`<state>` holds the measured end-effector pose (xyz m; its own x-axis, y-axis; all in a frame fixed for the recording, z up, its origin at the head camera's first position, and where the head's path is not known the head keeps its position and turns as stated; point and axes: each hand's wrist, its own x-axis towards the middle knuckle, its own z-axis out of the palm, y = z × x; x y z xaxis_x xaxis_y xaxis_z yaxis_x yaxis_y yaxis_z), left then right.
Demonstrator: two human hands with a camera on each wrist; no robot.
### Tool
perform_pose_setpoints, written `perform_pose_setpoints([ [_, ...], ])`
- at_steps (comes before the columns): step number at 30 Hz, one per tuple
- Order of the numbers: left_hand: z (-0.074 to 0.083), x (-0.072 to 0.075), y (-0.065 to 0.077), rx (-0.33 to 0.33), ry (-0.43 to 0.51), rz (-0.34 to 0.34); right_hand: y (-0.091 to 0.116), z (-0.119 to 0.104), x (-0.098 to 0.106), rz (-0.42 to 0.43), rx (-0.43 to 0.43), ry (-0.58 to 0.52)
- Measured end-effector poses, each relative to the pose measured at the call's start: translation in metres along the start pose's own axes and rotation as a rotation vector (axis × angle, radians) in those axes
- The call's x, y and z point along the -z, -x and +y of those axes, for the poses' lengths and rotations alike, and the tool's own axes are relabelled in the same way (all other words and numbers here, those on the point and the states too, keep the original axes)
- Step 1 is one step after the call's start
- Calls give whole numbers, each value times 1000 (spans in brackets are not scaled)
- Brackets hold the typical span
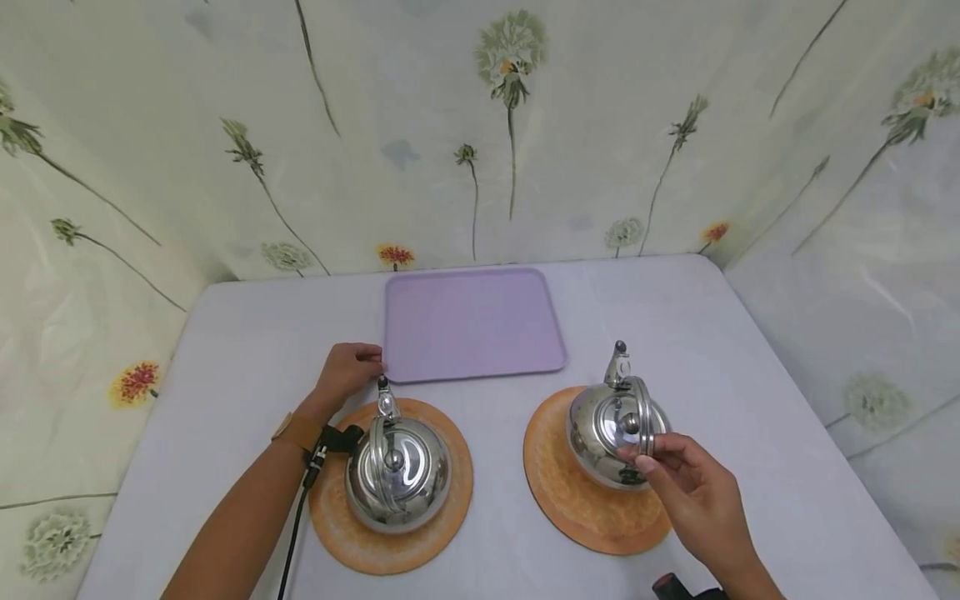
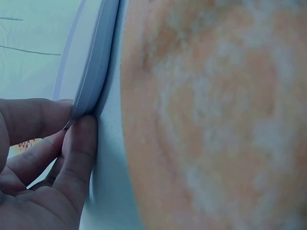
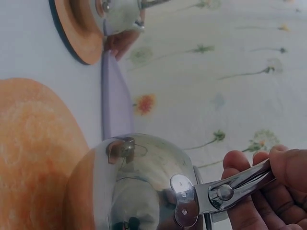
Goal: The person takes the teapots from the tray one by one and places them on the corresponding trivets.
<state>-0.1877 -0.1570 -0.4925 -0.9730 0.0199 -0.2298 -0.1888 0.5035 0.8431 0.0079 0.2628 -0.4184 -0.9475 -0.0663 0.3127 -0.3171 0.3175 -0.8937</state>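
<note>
My left hand (image 1: 347, 373) pinches the near left corner of a lilac tray (image 1: 472, 325); the left wrist view shows thumb and fingertips on the tray's rim (image 2: 93, 62). Just below that hand, a shiny steel kettle (image 1: 420, 487) stands on a round orange mat (image 1: 450, 525), its spout toward the tray. With fingers and thumb, my right hand (image 1: 697, 492) holds the handle (image 3: 240, 184) of a second steel kettle (image 1: 596, 433). This kettle is over the upper right part of another round orange mat (image 1: 555, 492). Whether its base touches the mat I cannot tell.
A white cloth covers the table (image 1: 247, 350). Behind it and at both sides hangs a flower-printed curtain (image 1: 420, 125). A black cable (image 1: 294, 533) runs along the left forearm, beside the left kettle.
</note>
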Motion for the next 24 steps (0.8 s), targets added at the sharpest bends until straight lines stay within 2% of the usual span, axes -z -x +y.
perform_pose_setpoints([
  [6,-3,0,-3,2,-3,-1,6,3,-3,-19,2,-72],
  [12,-2,0,-3,21,3,-9,10,4,-4,-30,-68,-27],
  [17,-1,1,-1,26,3,-7,10,8,-5,-42,-45,-54],
  [24,-2,0,-2,30,7,-4,12,9,-7,-46,-88,-35],
])
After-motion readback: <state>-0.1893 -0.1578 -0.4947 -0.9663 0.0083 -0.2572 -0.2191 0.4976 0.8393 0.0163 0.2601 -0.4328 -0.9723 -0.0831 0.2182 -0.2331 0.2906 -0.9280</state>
